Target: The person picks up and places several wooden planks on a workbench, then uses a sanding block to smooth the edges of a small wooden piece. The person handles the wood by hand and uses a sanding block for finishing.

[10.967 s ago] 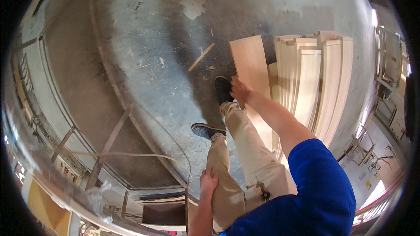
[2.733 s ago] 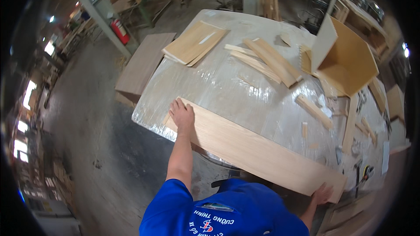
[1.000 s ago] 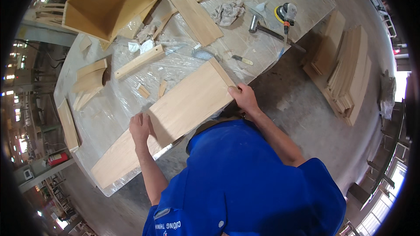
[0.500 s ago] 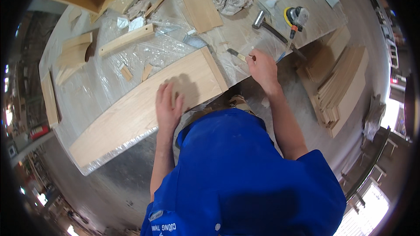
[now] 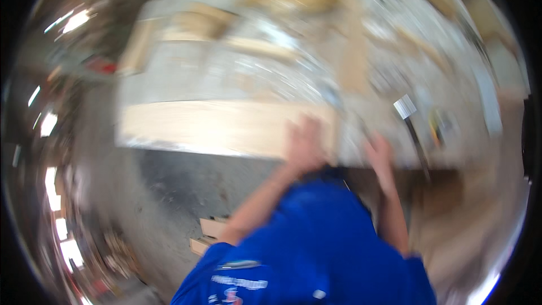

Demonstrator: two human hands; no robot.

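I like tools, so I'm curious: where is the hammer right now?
In the head view, the hammer lies right of centre on the table, by the near edge, just left of the sander and right of the pale board.

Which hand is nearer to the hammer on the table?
Right: the right hand is just left of the hammer, apart from it; the left hand is farther left, over the pale board.

The bare left hand [image 5: 305, 144] has shifted along the long, flat, pale wooden board [image 5: 220, 127] toward its right end. The bare right hand [image 5: 380, 151] has left that end. Slanted before, the board now appears nearly level.
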